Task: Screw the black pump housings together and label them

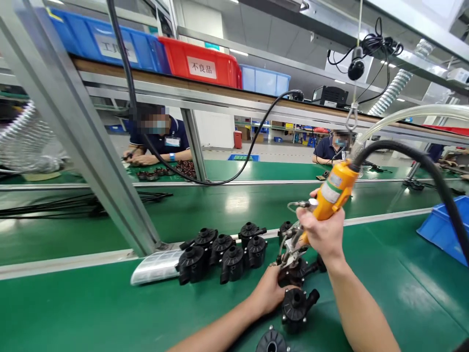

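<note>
My right hand [325, 232] is wrapped around a yellow electric screwdriver [334, 188], tilted with its tip pointing down and left. A black cable and a clear hose run from its top end. Under the tip sits a black pump housing [298, 274], partly covered by the tool's metal nose. My left hand [270, 289] grips that housing from its left side, and some of its fingers are hidden. Just in front stands another black pump [295, 305], close to my left fingertips. A further pump [271, 341] is cut off by the bottom edge.
Several black pumps [232, 261] stand in a group left of my hands, beside a clear plastic roll [161, 268]. A metal post [91, 127] rises at left. A blue bin [445, 230] is at right. Across the green bench [234, 200], two people sit working.
</note>
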{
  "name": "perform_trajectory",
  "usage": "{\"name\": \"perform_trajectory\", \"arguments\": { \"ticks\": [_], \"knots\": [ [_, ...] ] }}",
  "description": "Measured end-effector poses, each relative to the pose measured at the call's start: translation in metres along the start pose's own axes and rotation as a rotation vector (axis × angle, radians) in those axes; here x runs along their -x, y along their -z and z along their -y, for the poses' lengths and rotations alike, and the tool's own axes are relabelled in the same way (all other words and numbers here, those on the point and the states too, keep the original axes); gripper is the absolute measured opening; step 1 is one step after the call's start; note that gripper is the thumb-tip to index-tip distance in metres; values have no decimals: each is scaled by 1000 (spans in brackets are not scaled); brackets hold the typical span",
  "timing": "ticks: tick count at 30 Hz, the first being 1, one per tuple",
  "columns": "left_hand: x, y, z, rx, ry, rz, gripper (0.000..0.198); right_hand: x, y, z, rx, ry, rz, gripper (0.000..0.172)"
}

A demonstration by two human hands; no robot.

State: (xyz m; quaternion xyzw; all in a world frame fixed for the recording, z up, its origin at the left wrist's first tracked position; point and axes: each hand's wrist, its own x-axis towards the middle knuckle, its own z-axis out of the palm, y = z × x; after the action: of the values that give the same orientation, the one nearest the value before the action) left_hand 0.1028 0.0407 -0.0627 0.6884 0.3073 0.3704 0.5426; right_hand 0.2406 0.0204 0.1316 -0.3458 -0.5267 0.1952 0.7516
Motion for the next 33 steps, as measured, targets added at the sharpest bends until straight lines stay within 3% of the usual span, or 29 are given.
{"name": "perform_trajectory", "arguments": {
  "ticks": [3,5,6,8,10,14,17,20,24,27,30,33],
  "knots": [
    [3,9,1,116,18,236,86,-13,35,9,20,139,-164,42],
    [-2,14,6,208,53,395,85,-23,61,14,60,218,-270,41],
    [-9,15,10,229,60,408,76,-27,74,15,86,245,-316,40],
    [-28,10,19,212,39,326,67,-36,92,15,136,278,-385,38],
    [-53,-3,28,168,-4,254,79,-42,102,13,159,300,-427,38],
    [-100,-38,33,96,-97,264,125,-48,101,11,122,295,-416,41],
    [-115,-53,27,52,-145,265,116,-48,95,13,99,257,-356,44],
    [-112,-47,20,32,-141,285,92,-46,90,15,50,249,-342,45],
    [-97,-21,17,37,-66,342,93,-48,87,13,-23,216,-338,49],
    [-79,-8,24,31,19,207,71,-51,88,10,-48,210,-321,49],
    [-56,1,37,-62,62,-93,34,-54,90,8,-34,223,-313,45],
    [-47,8,47,-181,73,-407,48,-56,87,7,11,242,-331,44]
  ]
}}
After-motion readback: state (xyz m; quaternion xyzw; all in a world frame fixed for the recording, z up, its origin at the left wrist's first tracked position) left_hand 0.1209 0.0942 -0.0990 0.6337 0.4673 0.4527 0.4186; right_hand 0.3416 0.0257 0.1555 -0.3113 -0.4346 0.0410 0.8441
